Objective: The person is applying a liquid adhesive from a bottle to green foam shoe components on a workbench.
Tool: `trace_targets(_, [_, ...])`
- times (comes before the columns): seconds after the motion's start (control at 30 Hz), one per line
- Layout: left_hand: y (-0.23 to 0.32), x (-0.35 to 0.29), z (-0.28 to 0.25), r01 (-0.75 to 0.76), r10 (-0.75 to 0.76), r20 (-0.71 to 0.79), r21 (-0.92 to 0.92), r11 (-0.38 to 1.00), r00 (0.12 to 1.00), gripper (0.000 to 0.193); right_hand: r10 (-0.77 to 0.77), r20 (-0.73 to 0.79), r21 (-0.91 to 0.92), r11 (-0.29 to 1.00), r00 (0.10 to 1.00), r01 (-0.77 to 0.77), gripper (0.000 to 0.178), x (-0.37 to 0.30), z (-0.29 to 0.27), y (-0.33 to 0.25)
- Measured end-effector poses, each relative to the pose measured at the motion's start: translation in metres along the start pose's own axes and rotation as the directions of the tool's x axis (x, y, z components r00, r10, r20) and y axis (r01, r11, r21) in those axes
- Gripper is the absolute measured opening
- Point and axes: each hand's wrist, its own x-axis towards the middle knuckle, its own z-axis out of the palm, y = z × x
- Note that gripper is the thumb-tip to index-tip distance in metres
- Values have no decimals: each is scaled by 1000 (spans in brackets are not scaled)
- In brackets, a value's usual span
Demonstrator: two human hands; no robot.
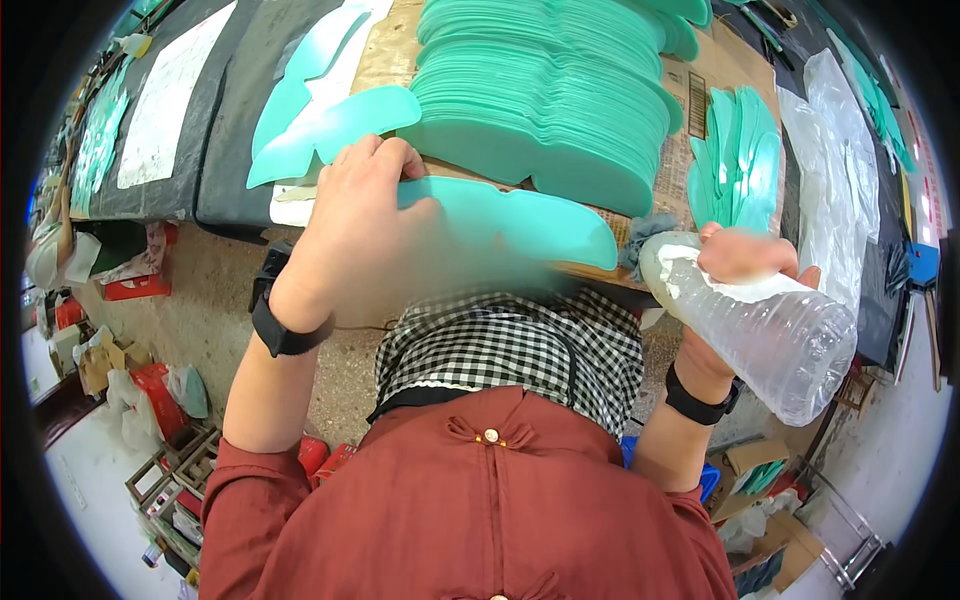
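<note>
Over the table's near edge, my left hand is curled, with finger and thumb closed at the left end of a long curved teal sheet piece. Below that hand a greenish smear of motion blurs the view. A second teal piece lies flat just beyond my knuckles. My right hand grips a clear ribbed plastic bottle, tilted with its base toward me on the right. White matter coats the bottle's narrower end, next to a crumpled grey rag.
A tall stack of teal pieces stands on brown cardboard at the table's middle. To its right lie a loose teal pile and clear plastic film. Boxes and bags sit on the floor at left; an open carton is at lower right.
</note>
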Motion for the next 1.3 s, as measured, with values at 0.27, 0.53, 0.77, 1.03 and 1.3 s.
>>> trace_targets(0.27, [2,2,6,-9,14,-63,70,998,998,17,66,75,-100,993,995,-58,57,0,0,-3])
trace_targets(0.53, [2,8,2,-92,98,-48,125,988,994,14,66,123,-102,993,990,-53,58,2,-5,-2])
trace_targets(0.77, [1,11,-2,-74,75,-19,62,995,997,14,52,143,-116,993,988,-35,59,0,4,-1])
trace_targets(1.03, [3,7,1,-108,120,-45,216,970,992,12,47,182,-147,989,982,-20,62,0,4,2])
trace_targets(1.3, [7,2,1,-115,129,-76,167,979,989,8,16,167,-131,991,986,6,64,-2,5,6])
